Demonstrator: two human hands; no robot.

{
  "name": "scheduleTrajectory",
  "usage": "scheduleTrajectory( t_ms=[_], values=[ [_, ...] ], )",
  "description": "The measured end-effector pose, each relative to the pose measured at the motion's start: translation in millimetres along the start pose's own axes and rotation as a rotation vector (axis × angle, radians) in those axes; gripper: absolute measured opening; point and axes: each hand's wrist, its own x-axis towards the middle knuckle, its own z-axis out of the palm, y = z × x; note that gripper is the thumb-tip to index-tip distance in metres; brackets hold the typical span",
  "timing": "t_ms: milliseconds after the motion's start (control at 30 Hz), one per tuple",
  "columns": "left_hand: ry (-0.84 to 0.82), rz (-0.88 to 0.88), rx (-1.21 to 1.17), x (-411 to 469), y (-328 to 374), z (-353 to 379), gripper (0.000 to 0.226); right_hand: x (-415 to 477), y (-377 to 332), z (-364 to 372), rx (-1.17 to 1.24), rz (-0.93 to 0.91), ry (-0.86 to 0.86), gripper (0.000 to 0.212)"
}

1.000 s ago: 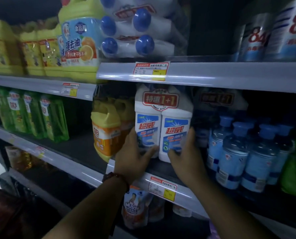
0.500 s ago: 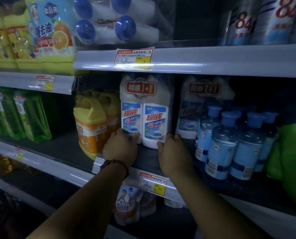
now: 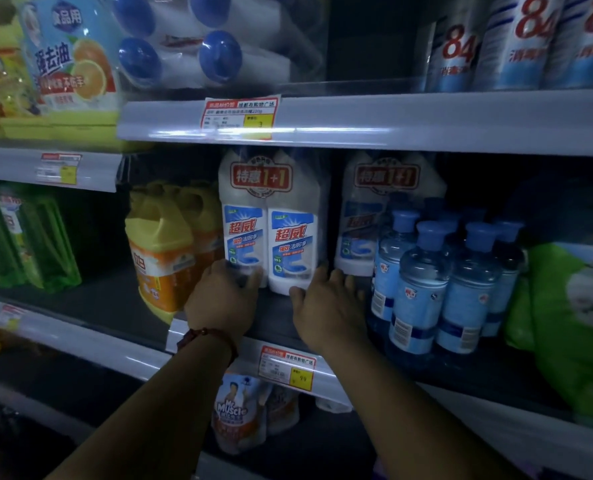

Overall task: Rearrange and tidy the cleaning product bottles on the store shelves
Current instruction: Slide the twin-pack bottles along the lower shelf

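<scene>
A white twin pack of toilet cleaner bottles (image 3: 271, 216) with blue labels and a red 1+1 badge stands upright on the middle shelf (image 3: 219, 337). My left hand (image 3: 222, 299) grips the pack's lower left corner. My right hand (image 3: 326, 306) presses its lower right corner, fingers spread around the base. A second identical twin pack (image 3: 361, 216) stands behind and to the right, partly hidden by clear blue-capped bottles (image 3: 423, 282).
Yellow and orange jugs (image 3: 160, 251) stand just left of the pack. Green refill pouches (image 3: 28, 237) sit further left. White bottles with blue caps (image 3: 184, 53) and "84" disinfectant bottles (image 3: 516, 46) fill the top shelf. A green bag (image 3: 572, 320) is at right. Mr Muscle pouches (image 3: 236, 414) hang below.
Both hands have slid from the pack's sides down to its bottom corners, and the pack has gone further back on the shelf. The camera has come closer.
</scene>
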Motion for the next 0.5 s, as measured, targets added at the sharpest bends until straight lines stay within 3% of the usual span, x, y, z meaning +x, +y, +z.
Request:
scheduleTrajectory(
  t_ms=[133, 267, 400, 500],
  values=[
    [0.067, -0.005, -0.055, -4.3, 1.0, -2.1, 0.057, 3.3, 2.0, -1.5, 0.100, 0.026, -0.003, 0.056],
    [0.035, 0.000, -0.117, -7.8, 3.4, -9.0, 0.043, 3.7, 6.1, -5.5, 0.340, 0.084, -0.017, 0.051],
    [-0.119, 0.126, -0.207, -20.3, 10.6, -20.8, 0.027, -11.9, 6.8, -20.0, 0.507, -0.070, 0.059, 0.045],
    [-0.139, 0.270, -0.266, -41.0, 27.7, -31.1, 0.012, -31.4, 16.8, -39.6, 0.499, -0.219, 0.089, 0.050]
  ],
)
